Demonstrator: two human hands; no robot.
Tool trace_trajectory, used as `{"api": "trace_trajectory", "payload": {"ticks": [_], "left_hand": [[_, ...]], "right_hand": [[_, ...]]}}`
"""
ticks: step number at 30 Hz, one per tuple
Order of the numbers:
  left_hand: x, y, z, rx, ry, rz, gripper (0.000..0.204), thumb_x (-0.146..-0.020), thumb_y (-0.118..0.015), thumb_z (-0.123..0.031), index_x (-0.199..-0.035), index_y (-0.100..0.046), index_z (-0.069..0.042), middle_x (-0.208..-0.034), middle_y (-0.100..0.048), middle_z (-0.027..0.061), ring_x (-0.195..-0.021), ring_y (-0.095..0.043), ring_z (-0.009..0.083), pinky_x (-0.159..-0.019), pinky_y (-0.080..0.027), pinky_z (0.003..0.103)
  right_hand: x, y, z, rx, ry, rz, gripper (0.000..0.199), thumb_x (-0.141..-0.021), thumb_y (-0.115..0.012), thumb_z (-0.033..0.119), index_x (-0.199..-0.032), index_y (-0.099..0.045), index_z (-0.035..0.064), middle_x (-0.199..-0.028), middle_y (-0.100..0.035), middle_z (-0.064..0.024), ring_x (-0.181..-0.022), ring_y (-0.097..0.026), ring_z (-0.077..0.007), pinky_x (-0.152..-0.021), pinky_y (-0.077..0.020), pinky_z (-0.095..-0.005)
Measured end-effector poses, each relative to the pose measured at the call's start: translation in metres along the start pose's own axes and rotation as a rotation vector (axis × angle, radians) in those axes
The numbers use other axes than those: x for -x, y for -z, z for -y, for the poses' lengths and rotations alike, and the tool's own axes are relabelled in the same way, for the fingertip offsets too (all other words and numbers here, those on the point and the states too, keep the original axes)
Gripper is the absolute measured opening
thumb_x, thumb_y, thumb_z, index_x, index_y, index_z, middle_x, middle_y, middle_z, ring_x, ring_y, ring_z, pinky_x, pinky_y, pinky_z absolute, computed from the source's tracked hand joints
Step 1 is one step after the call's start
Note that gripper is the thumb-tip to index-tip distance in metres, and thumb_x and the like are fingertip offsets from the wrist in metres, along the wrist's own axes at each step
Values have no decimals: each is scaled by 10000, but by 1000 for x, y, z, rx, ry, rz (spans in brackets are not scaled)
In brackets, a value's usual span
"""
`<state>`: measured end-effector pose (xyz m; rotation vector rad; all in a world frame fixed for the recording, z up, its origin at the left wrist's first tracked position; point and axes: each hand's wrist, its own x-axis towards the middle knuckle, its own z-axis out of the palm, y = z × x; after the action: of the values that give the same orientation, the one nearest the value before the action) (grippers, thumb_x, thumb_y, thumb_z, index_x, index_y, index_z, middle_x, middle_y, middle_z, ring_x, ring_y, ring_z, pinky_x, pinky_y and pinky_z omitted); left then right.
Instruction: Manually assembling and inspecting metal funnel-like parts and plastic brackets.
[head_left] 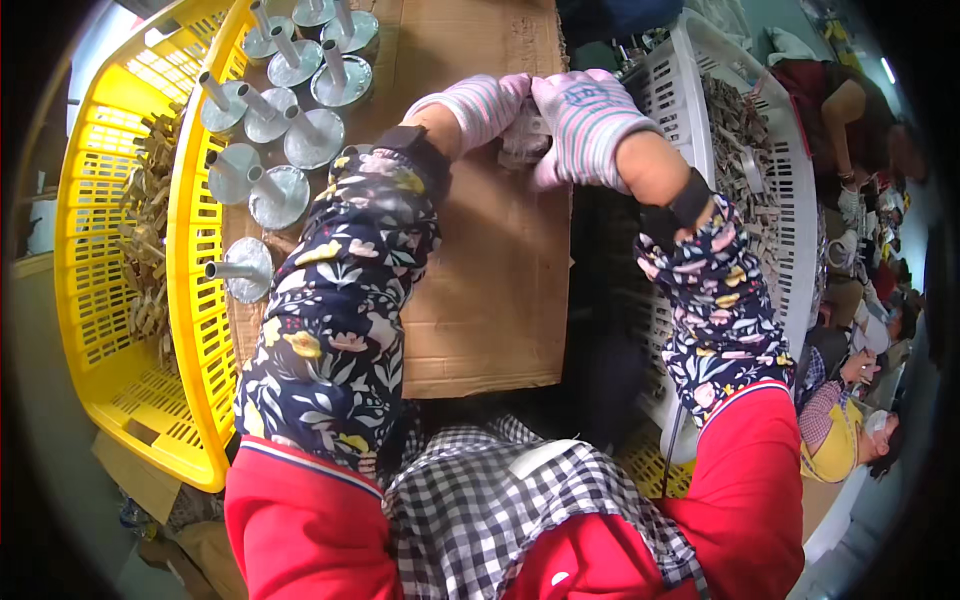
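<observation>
Both my hands wear striped pink, white and grey knit gloves and meet above the far part of the cardboard-covered table (485, 300). Between them sits a small grey metal part (525, 138), mostly covered by fingers, so its full shape does not show. My left hand (482, 108) is closed with its fingertips at the left and far side of the part. Round the right side, my right hand (592, 122) grips it, thumb below and fingers over the top. Left of my left forearm stand several round metal discs with upright tubes (314, 138).
A yellow slotted crate (205, 330) holding many small tan-grey pieces stands at the left. On the right, a pale grey crate (793, 220) contains many grey metal pieces (740, 150). Farther right, other people sit; one wears a yellow apron (838, 445).
</observation>
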<state>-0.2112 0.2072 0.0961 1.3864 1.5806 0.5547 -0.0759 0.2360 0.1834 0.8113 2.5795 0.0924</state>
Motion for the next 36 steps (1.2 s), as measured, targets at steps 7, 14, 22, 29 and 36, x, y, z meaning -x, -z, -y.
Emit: {"api": "trace_trajectory", "payload": {"ticks": [7, 14, 22, 29, 36], "left_hand": [[31, 1, -58, -138, -70, -322, 545, -890, -378, -491, -1132, -540, -30, -1017, -618, 222, -1022, -551, 390, -858, -422, 385], [-29, -9, -63, 67, -25, -324, 501, -908, -340, -432, -1058, -605, -34, -1034, -606, 236, -1012, -548, 396, -872, -414, 410], [-53, -5, -55, -208, -156, -337, 401, -933, -402, -342, -1140, -556, -35, -1018, -620, 181, -930, -587, 280, -804, -444, 375], [-58, 0, -49, 296, 65, -183, 321, -937, -422, -255, -1175, -540, -74, -1130, -584, 155, -1042, -544, 278, -900, -412, 330], [-59, -33, -66, 609, 259, -220, 454, -873, -514, -419, -1088, -597, -27, -992, -601, 45, -877, -532, 144, -797, -425, 276]], "right_hand": [[5, 63, -37, -385, -47, 371, 410, -533, -730, 352, -774, -667, 26, -715, -667, -133, -685, -655, -266, -657, -510, -349], [69, 2, -132, -1197, -213, -788, 626, -760, -709, 379, -1216, -500, 4, -1136, -586, -150, -998, -572, -222, -872, -454, -317], [186, -102, -130, -1801, -423, -774, 434, -821, -662, 243, -1187, -556, 34, -1067, -606, -67, -961, -553, -133, -874, -431, -262], [190, -147, -112, -1652, -437, -853, 389, -848, -617, 251, -1152, -568, 13, -1056, -641, -132, -968, -604, -194, -853, -464, -305], [137, -108, -105, -1356, -256, -688, 317, -826, -646, 245, -1052, -605, 27, -774, -645, -131, -697, -618, -213, -661, -482, -318]]}}
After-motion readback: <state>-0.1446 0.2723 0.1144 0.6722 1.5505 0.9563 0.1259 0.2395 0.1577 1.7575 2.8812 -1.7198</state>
